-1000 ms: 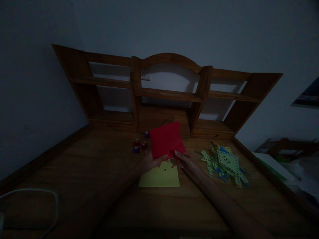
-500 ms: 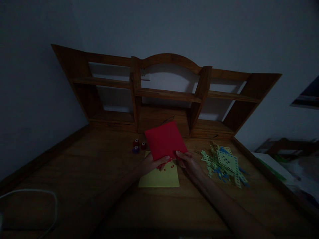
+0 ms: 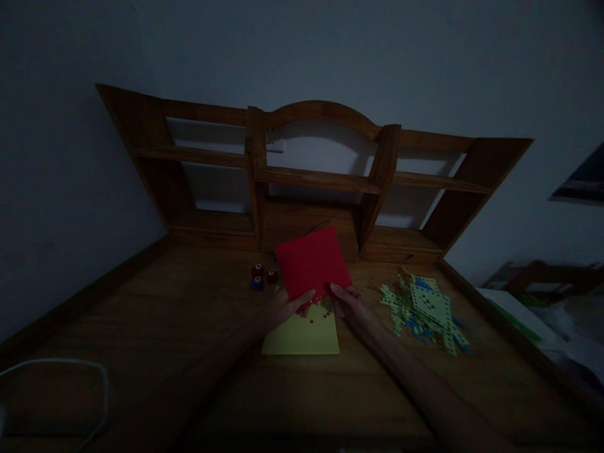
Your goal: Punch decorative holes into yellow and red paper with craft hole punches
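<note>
A red square sheet (image 3: 312, 261), perhaps paper or thin foam, is held up and tilted between my two hands. My left hand (image 3: 284, 309) grips its near left edge, thumb on top. At the near right corner, my right hand (image 3: 349, 302) pinches the sheet in the same way, thumb above and fingers beneath. Under the hands lies a yellow sheet (image 3: 302, 336), partly covered. Small red bits (image 3: 311, 321) are scattered over the yellow sheet, and more show close to the red sheet's near edge.
Three small red and purple objects with pale round tops (image 3: 257, 283) stand left of the sheets. To the right is a pile of punched yellow-green and blue pieces (image 3: 431, 308). A wooden shelf unit (image 3: 321, 182) backs the desk; a white cable (image 3: 104, 384) lies at left.
My hands and the red sheet have shifted slightly up and left, and the sheet's tilt differs a little. Both hands keep their hold on it.
</note>
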Motion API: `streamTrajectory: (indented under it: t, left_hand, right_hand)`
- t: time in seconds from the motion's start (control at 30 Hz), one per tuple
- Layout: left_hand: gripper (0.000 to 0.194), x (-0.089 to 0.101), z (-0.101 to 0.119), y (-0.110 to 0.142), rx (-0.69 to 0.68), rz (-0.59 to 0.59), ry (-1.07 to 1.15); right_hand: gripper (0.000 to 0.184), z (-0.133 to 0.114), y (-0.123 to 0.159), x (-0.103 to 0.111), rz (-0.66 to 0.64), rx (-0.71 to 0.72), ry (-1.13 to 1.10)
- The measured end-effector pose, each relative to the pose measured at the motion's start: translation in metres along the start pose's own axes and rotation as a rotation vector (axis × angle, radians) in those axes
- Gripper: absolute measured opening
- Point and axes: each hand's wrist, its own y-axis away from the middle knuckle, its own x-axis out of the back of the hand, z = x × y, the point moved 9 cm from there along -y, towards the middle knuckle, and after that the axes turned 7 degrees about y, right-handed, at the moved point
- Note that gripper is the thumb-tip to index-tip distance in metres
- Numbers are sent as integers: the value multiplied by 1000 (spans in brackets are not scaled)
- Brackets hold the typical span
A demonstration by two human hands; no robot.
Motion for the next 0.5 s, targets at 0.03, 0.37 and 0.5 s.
streamTrajectory:
  t: [0.03,0.37,0.5]
  left_hand:
    - [40,1,0,-1,-13,1,15]
    - [46,7,3,-6,-29,35,46]
    - [48,8,3,-6,-38,38,9]
  right_hand:
    - [30,0,0,-2,-10,-8,-13]
    - [22,5,0,-6,-24,-57,-62]
    - [20,5,0,-7,-48,-52,-87]
